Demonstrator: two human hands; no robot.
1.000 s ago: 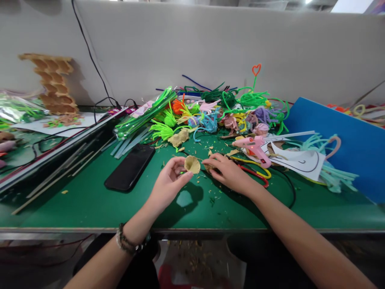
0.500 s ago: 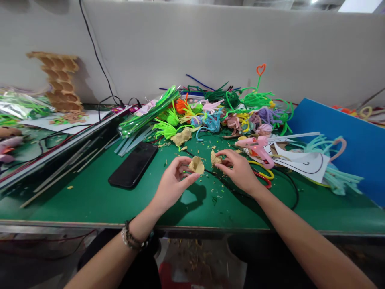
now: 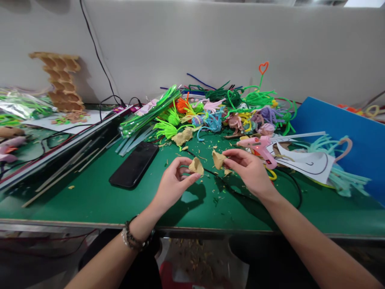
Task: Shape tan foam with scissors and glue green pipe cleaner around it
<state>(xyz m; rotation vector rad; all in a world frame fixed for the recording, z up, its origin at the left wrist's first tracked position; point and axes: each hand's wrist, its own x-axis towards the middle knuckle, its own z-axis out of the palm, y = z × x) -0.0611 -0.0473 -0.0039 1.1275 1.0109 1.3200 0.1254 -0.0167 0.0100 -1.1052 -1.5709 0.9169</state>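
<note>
Between its thumb and fingers my left hand holds a tan cup-shaped piece, hollow side up, above the green table. To the right, my right hand pinches another tan piece between thumb and forefinger. The two pieces are apart, with a small gap between them. Tan scraps lie on the table below my right hand. A pink glue gun rests just beyond my right hand, and a black phone lies left of my left hand.
Colourful pipe cleaners are heaped at the back. A crumpled tan piece lies before them. On the right are white paper and a blue board. An egg-carton piece stands back left. A black cable crosses the green table.
My right hand has lifted the second tan piece slightly and turned it, and has moved a little to the right. My left hand still holds its piece, now tilted somewhat differently.
</note>
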